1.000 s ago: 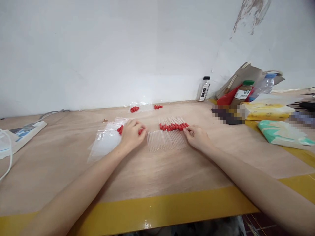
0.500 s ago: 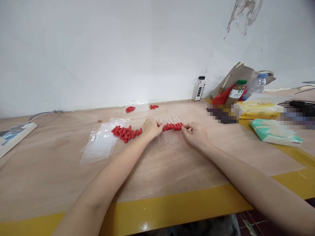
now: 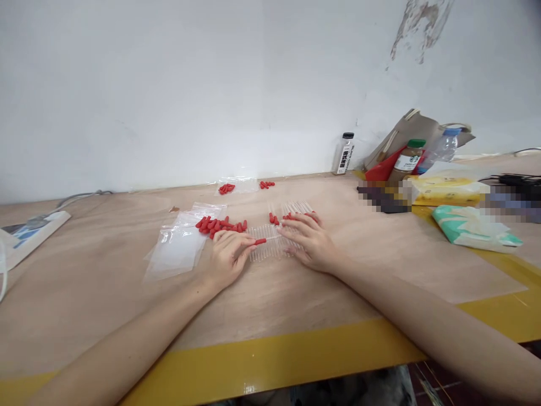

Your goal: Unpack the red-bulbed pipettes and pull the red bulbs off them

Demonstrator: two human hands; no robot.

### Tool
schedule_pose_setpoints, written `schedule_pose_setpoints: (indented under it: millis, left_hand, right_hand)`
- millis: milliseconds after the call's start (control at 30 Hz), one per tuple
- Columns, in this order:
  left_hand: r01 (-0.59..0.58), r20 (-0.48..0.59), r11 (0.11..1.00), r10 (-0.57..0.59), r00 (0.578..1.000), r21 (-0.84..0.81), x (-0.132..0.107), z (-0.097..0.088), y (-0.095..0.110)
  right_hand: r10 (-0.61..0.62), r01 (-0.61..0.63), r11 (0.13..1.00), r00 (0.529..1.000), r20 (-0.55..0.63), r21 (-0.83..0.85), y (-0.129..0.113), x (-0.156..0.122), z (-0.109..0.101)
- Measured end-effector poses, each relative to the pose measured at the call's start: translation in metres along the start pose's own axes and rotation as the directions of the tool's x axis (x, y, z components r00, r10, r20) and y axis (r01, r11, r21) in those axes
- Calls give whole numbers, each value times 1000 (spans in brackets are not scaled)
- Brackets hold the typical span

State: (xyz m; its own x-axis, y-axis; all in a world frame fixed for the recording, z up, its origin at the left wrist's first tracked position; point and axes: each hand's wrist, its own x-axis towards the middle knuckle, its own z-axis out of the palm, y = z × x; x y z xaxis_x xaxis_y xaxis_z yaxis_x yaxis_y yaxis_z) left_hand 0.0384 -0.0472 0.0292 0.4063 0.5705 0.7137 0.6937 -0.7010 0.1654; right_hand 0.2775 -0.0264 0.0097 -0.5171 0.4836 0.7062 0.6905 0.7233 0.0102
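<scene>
My left hand [image 3: 228,256] pinches a dropper by its red bulb [image 3: 261,241]; its thin clear stem points right, over a row of clear tubes [image 3: 266,231]. My right hand [image 3: 315,242] lies palm down with fingers spread over the tubes and some red bulbs, partly hiding them. Beyond its fingers, clear stems [image 3: 296,207] reach toward the wall. Two or three red bulbs [image 3: 273,219] with stems lie just left of that group. Near my left hand rests a loose pile of red bulbs [image 3: 215,224], against clear plastic bags [image 3: 180,248].
Toward the wall lie a bag with red bulbs [image 3: 227,189] and a few more loose bulbs [image 3: 266,184]. A black-capped bottle [image 3: 345,153], a green-capped bottle [image 3: 408,162] and tissue packs [image 3: 473,228] stand or lie right. A power strip [image 3: 34,237] is at left.
My left hand has moved toward me and left, and now holds a dropper. My right hand has gone from a pinch at the row's right end to spread fingers across it.
</scene>
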Motion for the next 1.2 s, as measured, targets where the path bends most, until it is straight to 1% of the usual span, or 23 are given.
schedule_pose_setpoints:
  millis: [100,233,400,467,567,667,733,800,900,967,1033,1100,1200]
  left_hand:
    - [-64,6,997,64,998,-32,-2,3,1]
    - [-82,34,996,83,996,-31,-2,12,-4]
    - [-112,132,993,106,986,38,-1,20,-8]
    - [-110,173,993,101,980,43,0,21,-6]
    - [-117,206,992,106,973,43,0,19,-3]
    - [-123,217,992,112,970,40,-4,13,-7]
    - [-74,194,996,61,979,59,-9,8,-16]
    - [-3,135,999,-4,991,52,-13,3,-24]
    - [72,34,997,-71,997,-34,-13,-3,-32]
    - [139,-56,989,-142,988,-41,-7,-7,-37]
    - [249,-162,968,-243,956,21,1,-12,-48]
    - [380,-233,921,-352,907,86,7,-18,-65]
    - [549,-236,833,-522,820,68,9,-24,-94]
  right_hand:
    - [-56,56,998,998,-13,0,-8,1,6]
    - [-77,76,997,996,-48,-14,-12,-1,12]
    - [-99,99,995,995,-22,-7,-15,-1,12]
    - [-106,106,994,994,-11,-4,-17,0,11]
    - [-134,134,991,991,-5,-1,-20,0,9]
    - [-137,137,990,991,2,6,-14,-5,5]
    - [-78,78,997,997,-6,2,-5,-10,1]
    - [32,-32,999,999,-30,-11,6,-14,-4]
    - [200,-200,980,978,-60,5,18,-15,-8]
    - [290,-288,957,955,-67,42,20,-13,-6]
    - [355,-351,934,933,-61,65,19,-11,-3]
    - [379,-377,925,925,-36,53,18,-9,-1]
    - [365,-364,930,931,6,-38,16,-8,3]
